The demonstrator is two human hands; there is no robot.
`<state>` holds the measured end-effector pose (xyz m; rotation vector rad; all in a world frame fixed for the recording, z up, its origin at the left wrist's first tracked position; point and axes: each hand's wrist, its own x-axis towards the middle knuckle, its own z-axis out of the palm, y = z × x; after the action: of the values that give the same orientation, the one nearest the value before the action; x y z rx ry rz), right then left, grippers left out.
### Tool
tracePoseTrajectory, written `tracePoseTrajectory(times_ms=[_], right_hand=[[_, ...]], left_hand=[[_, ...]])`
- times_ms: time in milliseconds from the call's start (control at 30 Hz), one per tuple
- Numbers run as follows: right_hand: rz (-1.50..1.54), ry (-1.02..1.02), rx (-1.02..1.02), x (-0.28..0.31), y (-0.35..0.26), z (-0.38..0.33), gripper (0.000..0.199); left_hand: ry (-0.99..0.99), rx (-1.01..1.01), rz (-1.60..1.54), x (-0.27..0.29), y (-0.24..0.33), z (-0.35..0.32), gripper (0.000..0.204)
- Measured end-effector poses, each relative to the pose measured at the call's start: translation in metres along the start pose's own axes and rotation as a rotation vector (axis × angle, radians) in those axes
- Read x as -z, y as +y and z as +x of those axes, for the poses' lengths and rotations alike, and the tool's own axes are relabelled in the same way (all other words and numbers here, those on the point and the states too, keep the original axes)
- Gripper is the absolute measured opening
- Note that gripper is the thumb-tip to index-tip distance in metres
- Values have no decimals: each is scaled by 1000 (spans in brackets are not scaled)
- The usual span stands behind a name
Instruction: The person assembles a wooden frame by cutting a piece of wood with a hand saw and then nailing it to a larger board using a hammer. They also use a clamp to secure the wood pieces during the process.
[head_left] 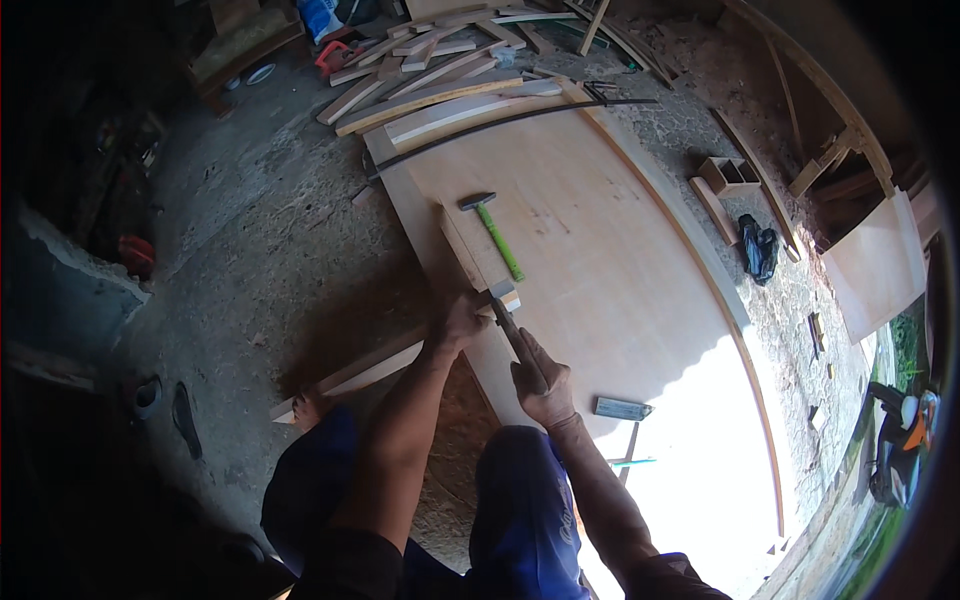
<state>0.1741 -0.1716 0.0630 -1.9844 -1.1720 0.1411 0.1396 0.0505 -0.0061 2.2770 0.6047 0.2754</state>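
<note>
A long wooden bar runs from beside my foot up to the edge of a large pale wooden panel. My left hand is closed round the bar near its upper end, at the panel's edge. In my right hand is a long, narrow, dark tool, its far end against the bar's end; its exact kind is hard to make out. Ahead of my hands, a hammer with a green handle lies on the panel. To the right of my right hand rests a try square, with a teal pencil nearby.
Several wooden strips are piled beyond the panel. A thin dark bar crosses its far end. On the right floor are a small wooden box and a black plastic bag. A sandal lies at left. Bright sunlight washes out the panel's near right.
</note>
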Motion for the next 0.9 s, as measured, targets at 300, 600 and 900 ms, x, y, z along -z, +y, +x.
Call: tracePoseTrajectory(times_ms=[300, 600, 900], right_hand=[[-102, -152, 117, 118, -30, -192, 51], [148, -61, 18, -12, 10, -56, 76], [18, -12, 125, 71, -2, -148, 61]], left_hand=[[-64, 297, -95, 32, -32, -9, 26], [-126, 38, -313, 16, -53, -16, 26], [-83, 205, -123, 21, -17, -21, 32]])
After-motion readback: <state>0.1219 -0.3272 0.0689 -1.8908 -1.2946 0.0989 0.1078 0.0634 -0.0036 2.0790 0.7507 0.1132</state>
